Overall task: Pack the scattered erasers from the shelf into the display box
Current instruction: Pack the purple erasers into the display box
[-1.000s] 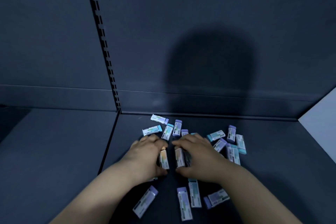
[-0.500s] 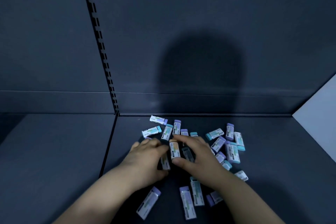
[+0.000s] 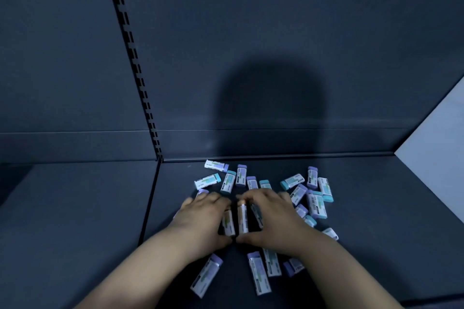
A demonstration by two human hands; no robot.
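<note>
Several small erasers in white sleeves with purple or teal ends lie scattered on the dark shelf. My left hand curls over one eraser and grips it between fingers and thumb. My right hand holds a second eraser right beside the first, fingertips at its far end and thumb at its near end. More erasers lie beyond the hands, such as a teal-ended eraser, and nearer me a purple-ended eraser. No display box is in view.
The shelf's dark back panel rises behind the erasers, with a slotted upright at the left. A seam divides this shelf from the neighbouring one. A pale side panel closes the right.
My right hand lifted an eraser toward the back, then brought it down beside the one under my left hand. Both hands stay close together over the pile.
</note>
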